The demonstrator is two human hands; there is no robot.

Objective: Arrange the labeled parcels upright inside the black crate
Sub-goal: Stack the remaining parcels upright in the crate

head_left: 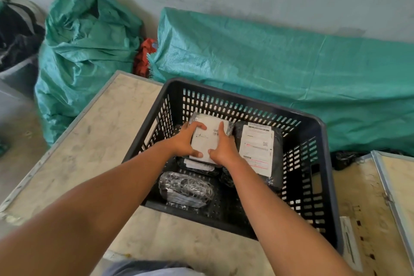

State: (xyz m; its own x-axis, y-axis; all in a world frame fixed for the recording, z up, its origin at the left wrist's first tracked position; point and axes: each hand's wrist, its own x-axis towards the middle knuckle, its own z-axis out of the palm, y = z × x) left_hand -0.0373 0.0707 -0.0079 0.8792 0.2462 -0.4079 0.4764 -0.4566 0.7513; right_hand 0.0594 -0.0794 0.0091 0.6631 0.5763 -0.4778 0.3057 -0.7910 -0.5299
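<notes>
- Fingers (200, 126) of the left hand (183, 141) and right hand (224, 149) clamp a white-labeled parcel (207, 139) from both sides, inside the black crate (322, 141) near its far-left corner.
- A second labeled parcel (257, 148) leans just beside it, toward the crate's right wall.
- A clear-wrapped dark bundle (186, 188) lies near the crate's front wall.
- The crate sits on a pale table (89, 141); green woven sacks (268, 58) line the wall behind.
</notes>
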